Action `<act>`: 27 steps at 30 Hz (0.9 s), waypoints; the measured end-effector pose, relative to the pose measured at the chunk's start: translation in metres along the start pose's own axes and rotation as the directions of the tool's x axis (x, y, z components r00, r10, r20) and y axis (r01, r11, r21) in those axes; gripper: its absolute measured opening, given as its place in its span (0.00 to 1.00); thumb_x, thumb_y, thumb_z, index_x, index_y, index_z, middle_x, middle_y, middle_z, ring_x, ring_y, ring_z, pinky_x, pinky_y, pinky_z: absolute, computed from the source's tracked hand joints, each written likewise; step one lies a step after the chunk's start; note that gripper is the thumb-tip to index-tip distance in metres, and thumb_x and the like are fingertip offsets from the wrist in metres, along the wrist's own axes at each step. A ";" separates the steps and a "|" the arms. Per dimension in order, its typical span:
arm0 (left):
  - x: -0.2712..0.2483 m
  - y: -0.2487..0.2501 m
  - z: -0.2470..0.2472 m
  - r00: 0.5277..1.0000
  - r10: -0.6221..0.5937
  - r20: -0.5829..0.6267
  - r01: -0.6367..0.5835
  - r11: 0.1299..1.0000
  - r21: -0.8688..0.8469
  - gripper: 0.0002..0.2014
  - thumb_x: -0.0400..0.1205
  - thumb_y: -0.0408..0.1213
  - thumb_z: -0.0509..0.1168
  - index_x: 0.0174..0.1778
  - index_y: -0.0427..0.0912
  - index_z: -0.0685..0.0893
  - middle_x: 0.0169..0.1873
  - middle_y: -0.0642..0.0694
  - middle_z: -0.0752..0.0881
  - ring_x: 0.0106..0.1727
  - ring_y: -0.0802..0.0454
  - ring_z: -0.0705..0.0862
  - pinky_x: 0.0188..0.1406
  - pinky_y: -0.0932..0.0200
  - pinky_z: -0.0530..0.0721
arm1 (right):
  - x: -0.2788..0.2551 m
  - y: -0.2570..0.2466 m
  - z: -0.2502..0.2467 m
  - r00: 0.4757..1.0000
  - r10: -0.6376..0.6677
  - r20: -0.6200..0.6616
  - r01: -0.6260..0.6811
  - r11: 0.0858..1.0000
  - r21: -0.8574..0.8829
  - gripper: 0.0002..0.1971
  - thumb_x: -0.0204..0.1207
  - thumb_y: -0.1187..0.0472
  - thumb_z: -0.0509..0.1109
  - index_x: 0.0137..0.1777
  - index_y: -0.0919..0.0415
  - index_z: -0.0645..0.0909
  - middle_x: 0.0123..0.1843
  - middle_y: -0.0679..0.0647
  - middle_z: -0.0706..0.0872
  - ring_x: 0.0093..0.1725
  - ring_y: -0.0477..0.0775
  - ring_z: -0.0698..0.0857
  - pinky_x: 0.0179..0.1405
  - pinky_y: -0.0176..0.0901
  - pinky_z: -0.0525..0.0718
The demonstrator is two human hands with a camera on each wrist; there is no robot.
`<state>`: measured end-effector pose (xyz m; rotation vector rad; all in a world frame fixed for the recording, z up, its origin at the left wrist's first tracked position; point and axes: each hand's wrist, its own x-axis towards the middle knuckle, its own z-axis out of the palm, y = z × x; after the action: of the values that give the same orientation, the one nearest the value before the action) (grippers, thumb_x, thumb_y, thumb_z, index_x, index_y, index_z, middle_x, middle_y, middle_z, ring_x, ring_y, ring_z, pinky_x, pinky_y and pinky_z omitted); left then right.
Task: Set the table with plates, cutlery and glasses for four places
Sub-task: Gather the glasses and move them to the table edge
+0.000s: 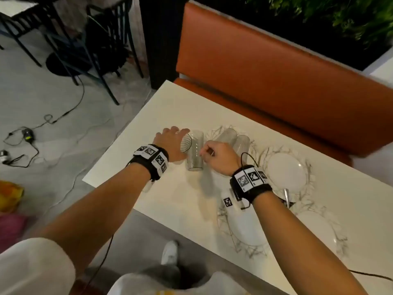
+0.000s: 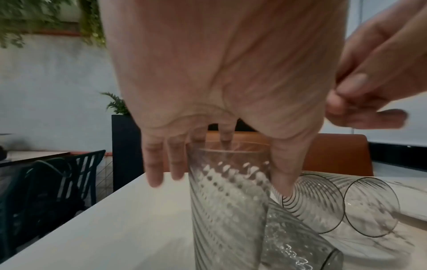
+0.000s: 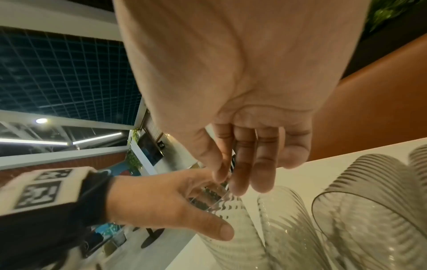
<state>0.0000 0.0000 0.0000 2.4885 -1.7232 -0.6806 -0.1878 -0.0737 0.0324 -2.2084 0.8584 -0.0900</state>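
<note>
My left hand (image 1: 172, 143) (image 2: 219, 182) grips an upright ribbed glass (image 1: 194, 158) (image 2: 226, 210) (image 3: 231, 243) by its rim, fingers behind and thumb in front. A second glass (image 2: 295, 243) leans against its base. Just right of the rim is my right hand (image 1: 209, 155) (image 2: 346, 102) (image 3: 228, 179), thumb and forefinger pinched together with nothing visible between them. Two more ribbed glasses (image 1: 227, 136) (image 2: 318, 202) lie on their sides behind. White plates (image 1: 285, 169) (image 1: 316, 231) sit on silver wire mats to the right, with a piece of cutlery (image 1: 287, 195) between them.
The white table (image 1: 148, 145) ends close to the left of my left hand. An orange bench (image 1: 265, 71) runs along the far side. Dark chairs (image 1: 95, 50) and loose cables (image 1: 32, 141) are on the floor to the left.
</note>
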 end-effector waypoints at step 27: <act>-0.045 -0.061 -0.014 0.963 -0.251 -0.096 0.191 0.889 -0.417 0.42 0.71 0.56 0.80 0.79 0.58 0.69 0.67 0.47 0.75 0.69 0.45 0.79 0.67 0.40 0.83 | 0.155 0.017 0.071 0.923 0.385 0.010 -0.361 0.873 -0.329 0.40 0.74 0.44 0.75 0.79 0.64 0.64 0.76 0.67 0.74 0.75 0.68 0.73 0.69 0.58 0.79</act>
<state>0.0457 0.0610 0.0110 2.3826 -1.1179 -0.7558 -0.0555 -0.1316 -0.0596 -2.2751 1.3190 0.3430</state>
